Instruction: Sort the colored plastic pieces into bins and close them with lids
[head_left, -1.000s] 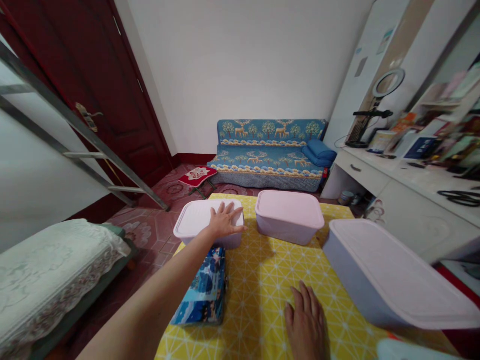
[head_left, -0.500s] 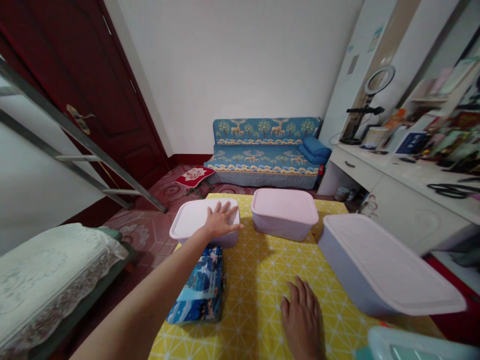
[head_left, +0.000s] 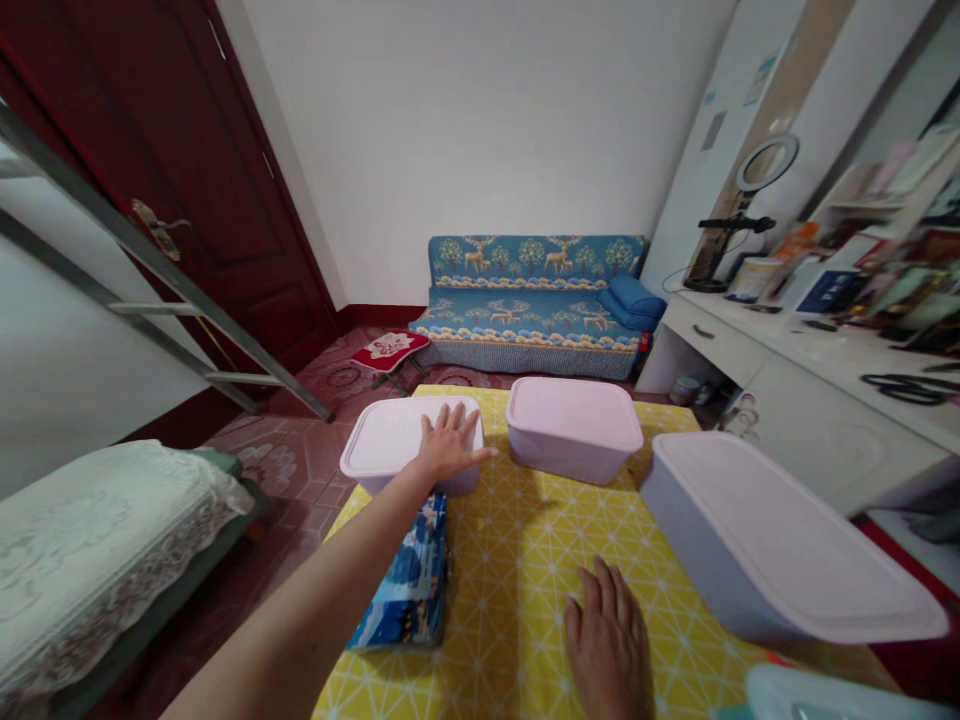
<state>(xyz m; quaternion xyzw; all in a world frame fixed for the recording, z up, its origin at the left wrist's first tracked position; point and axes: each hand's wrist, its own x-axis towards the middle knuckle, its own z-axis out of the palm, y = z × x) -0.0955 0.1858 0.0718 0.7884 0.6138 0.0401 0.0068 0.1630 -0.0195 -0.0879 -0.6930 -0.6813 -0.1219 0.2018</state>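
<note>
My left hand (head_left: pixel 448 447) reaches out with spread fingers over the right end of a lidded storage box (head_left: pixel 382 437), pale pink on top, at the table's far left corner. Beneath my left forearm lies a blue patterned box (head_left: pixel 412 590), partly hidden by the arm. My right hand (head_left: pixel 606 630) rests palm down on the yellow tablecloth (head_left: pixel 502 600), its fingers stretched and holding nothing. A second pink-lidded box (head_left: pixel 574 420) stands at the far middle of the table. Along the right side is a larger lidded box (head_left: pixel 787 540).
A pale blue-green container (head_left: pixel 825 695) shows at the lower right edge. Beyond the table are a blue sofa (head_left: pixel 525 310) and a red-topped stool (head_left: pixel 390 350). A metal ladder (head_left: pixel 225 345) leans on the left; a cluttered white desk (head_left: pixel 795 340) stands right.
The view has shifted slightly. My left hand has moved a little to the right over the lid, fingers still spread. My right hand and the boxes stay about where they were.
</note>
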